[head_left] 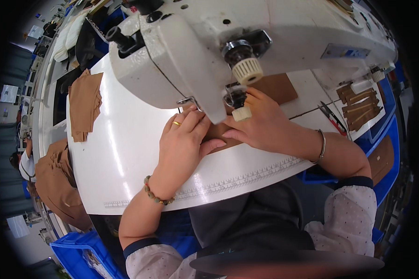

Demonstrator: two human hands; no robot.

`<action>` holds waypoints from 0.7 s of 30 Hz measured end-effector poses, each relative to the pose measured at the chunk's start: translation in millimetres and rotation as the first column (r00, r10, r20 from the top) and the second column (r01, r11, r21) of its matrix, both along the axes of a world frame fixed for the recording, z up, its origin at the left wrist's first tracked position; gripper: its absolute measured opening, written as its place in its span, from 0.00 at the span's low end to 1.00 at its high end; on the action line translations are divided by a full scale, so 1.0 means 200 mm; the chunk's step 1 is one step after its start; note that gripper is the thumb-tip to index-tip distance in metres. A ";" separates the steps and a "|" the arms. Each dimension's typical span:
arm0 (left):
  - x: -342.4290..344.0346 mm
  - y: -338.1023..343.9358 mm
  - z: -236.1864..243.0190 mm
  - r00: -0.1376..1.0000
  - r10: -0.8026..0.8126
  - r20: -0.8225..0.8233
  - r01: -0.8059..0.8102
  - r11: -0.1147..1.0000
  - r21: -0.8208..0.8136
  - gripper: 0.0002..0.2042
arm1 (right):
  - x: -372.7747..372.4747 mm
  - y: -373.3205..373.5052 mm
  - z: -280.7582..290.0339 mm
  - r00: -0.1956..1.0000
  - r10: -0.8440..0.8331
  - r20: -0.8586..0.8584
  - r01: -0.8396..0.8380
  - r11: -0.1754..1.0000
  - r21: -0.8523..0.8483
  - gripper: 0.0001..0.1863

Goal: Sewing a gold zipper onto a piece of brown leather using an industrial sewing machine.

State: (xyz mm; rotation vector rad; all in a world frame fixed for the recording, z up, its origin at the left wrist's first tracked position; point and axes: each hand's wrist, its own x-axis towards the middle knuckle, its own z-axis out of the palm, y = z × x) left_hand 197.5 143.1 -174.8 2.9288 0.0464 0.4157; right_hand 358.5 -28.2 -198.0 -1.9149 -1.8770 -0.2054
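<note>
A small piece of brown fabric (214,135) lies on the white table under the sewing machine's head. My left hand (184,139) rests on its left side, fingers stretched out flat toward the needle area, thumb apart. From the right, my right hand (267,121) lies on the fabric with its thumb pointing left; the fingers reach forward, partly covered by the machine's dials. Both thumbs lie close together over the fabric. The white sewing machine (181,60) hangs over my fingertips and hides the needle. More brown fabric (281,88) shows behind the machine head.
A stack of brown cut pieces (84,104) lies at the table's left, with a larger brown pile (58,181) beyond its edge. Black-and-red snips (333,118) and small brown strips (361,107) lie right. Blue bins (86,253) stand below. A printed ruler (228,186) runs along the front.
</note>
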 end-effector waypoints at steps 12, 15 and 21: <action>0.02 0.03 0.00 1.000 -0.017 0.015 0.017 1.000 -0.003 0.32 | 0.03 0.02 -0.01 0.999 0.017 -0.035 -0.018 1.000 -0.007 0.16; 0.03 0.03 0.00 1.000 -0.018 0.010 0.018 0.999 -0.026 0.32 | 0.03 0.02 0.00 0.999 0.019 -0.042 -0.019 1.000 0.002 0.16; 0.03 0.03 0.01 1.000 -0.023 0.016 0.024 0.999 -0.047 0.31 | 0.04 0.02 0.02 0.999 0.021 -0.040 -0.023 0.999 -0.039 0.17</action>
